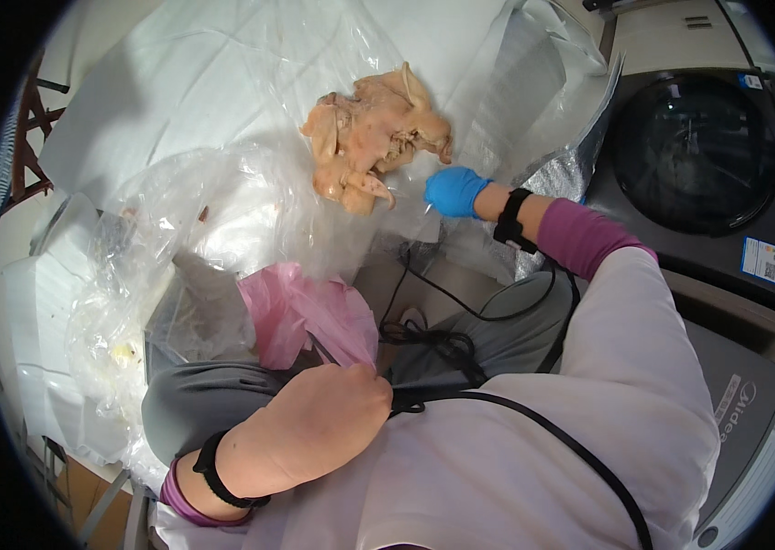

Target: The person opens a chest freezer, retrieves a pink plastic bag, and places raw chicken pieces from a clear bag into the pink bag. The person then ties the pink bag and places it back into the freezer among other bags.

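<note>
A pale piece of poultry carcass with skin (380, 130), perhaps a whole opened bird, lies on clear plastic sheeting (243, 199). My right hand (456, 192), in a blue glove, is just below and right of the meat; its fingers are curled, and what they hold, if anything, cannot be made out. Bare and close to my belly, my left hand (339, 412) grips the edge of a pink plastic bag (312, 309), which spreads above it over my lap. The fingertips of my left hand are hidden from view.
Silvery insulating foil (559, 182) lies right of the meat. A dark front-loading washing machine (697, 151) stands at the right. A black cable (442, 344) is bundled between my legs. A container under clear plastic (202, 316) is left of the pink bag.
</note>
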Tool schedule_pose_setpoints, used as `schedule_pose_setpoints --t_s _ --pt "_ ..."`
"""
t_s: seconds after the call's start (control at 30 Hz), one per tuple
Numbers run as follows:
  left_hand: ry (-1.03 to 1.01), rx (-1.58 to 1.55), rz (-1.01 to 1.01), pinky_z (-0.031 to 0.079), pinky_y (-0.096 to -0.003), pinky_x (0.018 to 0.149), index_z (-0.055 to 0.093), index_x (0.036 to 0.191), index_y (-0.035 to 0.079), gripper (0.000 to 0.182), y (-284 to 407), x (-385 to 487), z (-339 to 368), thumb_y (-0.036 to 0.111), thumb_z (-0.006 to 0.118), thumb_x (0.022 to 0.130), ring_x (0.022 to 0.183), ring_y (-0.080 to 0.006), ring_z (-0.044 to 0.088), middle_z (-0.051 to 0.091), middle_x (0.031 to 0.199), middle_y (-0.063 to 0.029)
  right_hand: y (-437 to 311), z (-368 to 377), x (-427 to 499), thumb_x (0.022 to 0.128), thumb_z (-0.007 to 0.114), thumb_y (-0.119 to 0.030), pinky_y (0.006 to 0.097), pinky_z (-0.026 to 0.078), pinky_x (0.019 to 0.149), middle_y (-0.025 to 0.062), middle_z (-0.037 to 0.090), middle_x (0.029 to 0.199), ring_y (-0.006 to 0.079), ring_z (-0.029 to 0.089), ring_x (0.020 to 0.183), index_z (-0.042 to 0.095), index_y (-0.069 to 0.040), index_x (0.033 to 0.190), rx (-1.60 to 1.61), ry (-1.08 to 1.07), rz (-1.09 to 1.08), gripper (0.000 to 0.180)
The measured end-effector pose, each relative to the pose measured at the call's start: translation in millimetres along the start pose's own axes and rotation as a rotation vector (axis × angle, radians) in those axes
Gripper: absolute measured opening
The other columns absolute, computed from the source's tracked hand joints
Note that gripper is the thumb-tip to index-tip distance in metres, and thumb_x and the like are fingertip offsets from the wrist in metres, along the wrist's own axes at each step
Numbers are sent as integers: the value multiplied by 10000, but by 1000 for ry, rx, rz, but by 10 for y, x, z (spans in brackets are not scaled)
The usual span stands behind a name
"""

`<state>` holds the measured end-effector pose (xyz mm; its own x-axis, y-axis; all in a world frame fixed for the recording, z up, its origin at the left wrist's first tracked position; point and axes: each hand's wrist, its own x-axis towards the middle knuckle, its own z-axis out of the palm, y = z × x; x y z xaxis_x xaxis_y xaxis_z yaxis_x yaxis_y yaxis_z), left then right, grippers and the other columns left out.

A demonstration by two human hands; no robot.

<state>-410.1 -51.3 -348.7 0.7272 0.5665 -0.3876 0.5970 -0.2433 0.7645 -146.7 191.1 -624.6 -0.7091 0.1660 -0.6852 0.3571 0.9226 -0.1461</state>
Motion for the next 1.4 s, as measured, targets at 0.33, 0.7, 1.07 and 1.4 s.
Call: schedule_pose_setpoints --t_s 0.33,0.7,1.07,1.4 --pt "-22 -47 -31 509 -399 633 592 827 -5 102 -19 -37 47 83 564 784 703 -325 643 610 786 -141 482 -1438 703 844 542 -185 436 536 763 143 682 1000 293 657 808 707 -71 856 -72 270 131 201" --pt "-1 -79 -81 504 -400 623 593 829 4 114 -112 -62 50 115 579 813 692 -326 637 606 773 -136 379 -1525 938 882 553 -209 383 437 977 145 607 1198 297 582 1085 632 -90 1109 682 419 549 268" --pt "89 -100 2 506 -410 626 592 827 -1 133 -171 -76 -14 131 580 833 693 -337 641 607 760 -143 -304 -696 -91 831 585 -235 416 477 813 135 606 1096 315 595 938 613 -123 1107 180 -383 -137 299" --pt "37 -140 -42 506 -411 629 590 837 -3 121 -175 -35 -3 116 572 826 702 -338 642 609 781 -146 -790 -658 414 809 592 -94 444 409 1031 135 444 1390 312 474 1254 365 -138 1443 160 383 -382 675"
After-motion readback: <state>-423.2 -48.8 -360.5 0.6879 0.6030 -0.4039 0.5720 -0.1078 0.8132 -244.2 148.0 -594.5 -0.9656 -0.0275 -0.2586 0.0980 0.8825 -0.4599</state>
